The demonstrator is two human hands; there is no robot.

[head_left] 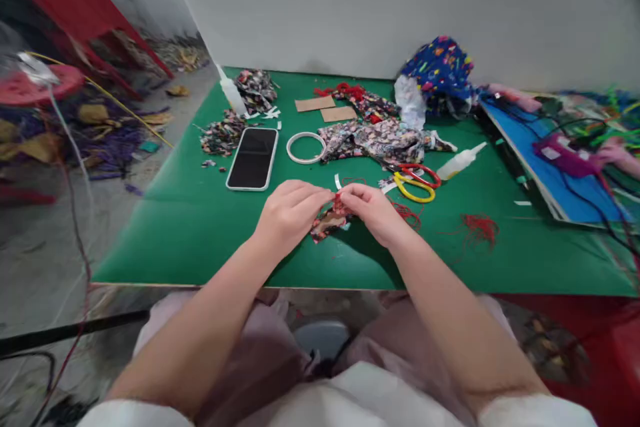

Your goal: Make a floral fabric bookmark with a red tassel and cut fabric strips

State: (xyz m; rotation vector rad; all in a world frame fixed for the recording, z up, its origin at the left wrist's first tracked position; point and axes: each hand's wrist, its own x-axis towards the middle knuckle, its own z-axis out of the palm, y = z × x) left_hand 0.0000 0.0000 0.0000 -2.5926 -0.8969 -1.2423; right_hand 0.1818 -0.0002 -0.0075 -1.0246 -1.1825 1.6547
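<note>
Left hand: back upward, fingers bent and pointing inward, thumb hidden.
Right hand: thumb and index finger brought together in a pinch, other fingers curled.
Left forearm: bare, slanting forward and inward.
Right forearm: bare, mirroring that slant.
Wrists: well apart, nearly straight.
Fingertips: nearly meeting before the body's middle.

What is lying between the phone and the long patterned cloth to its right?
In the head view, a white ring lies between the phone and the cloth, right by the cloth's left end.
</note>
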